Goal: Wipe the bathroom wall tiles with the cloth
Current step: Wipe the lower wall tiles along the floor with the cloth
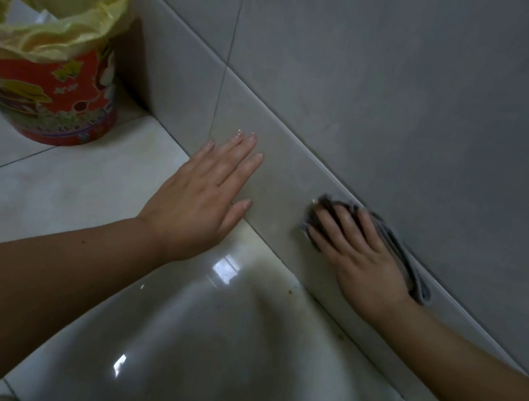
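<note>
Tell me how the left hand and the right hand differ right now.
The left hand lies bare on the skirting tile; the right hand presses a grey cloth against it. The left hand sits nearer the bin, the right hand farther from it. Both are flat, fingers straight, on that same tile.

Grey cloth [418,282] — folded, flat against the beige skirting tile [284,155], right of centre. Grey wall tiles [413,85] fill the upper right.

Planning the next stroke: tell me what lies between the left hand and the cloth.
Head view: only bare wall tile between left hand and cloth.
</note>
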The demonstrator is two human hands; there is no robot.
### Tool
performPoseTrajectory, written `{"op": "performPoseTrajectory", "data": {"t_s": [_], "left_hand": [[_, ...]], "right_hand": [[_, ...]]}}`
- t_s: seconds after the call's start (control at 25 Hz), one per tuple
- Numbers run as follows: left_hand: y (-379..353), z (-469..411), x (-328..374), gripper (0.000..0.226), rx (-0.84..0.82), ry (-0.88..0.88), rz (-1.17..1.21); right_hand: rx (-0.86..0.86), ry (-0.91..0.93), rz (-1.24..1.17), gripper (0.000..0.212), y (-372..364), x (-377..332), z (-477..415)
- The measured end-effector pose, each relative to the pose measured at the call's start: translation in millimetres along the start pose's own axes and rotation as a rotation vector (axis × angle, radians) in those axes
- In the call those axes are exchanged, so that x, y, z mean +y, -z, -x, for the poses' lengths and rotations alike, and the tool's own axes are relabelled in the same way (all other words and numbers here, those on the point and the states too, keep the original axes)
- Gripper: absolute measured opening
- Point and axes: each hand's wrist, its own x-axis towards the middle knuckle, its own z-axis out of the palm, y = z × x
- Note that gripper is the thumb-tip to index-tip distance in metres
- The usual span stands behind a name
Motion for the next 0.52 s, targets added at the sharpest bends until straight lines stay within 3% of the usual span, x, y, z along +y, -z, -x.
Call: {"op": "performPoseTrajectory", "data": {"t_s": [0.2,0.4,0.52], "left_hand": [[-5,-2,16,0.064,-0.012,-0.027,0.009],[-10,9,9,0.064,-0.04,-0.06,-0.019],[-7,14,4,0.064,-0.058,-0.044,-0.029]], "right_hand": [[0.037,-0.015,0.059,0.062,-12,-14,-41],[-0.18,0.197,0.131,0.063,-49,-35,-10],[-0.216,0.174,0.075,0.06,-38,-26,32]]}}
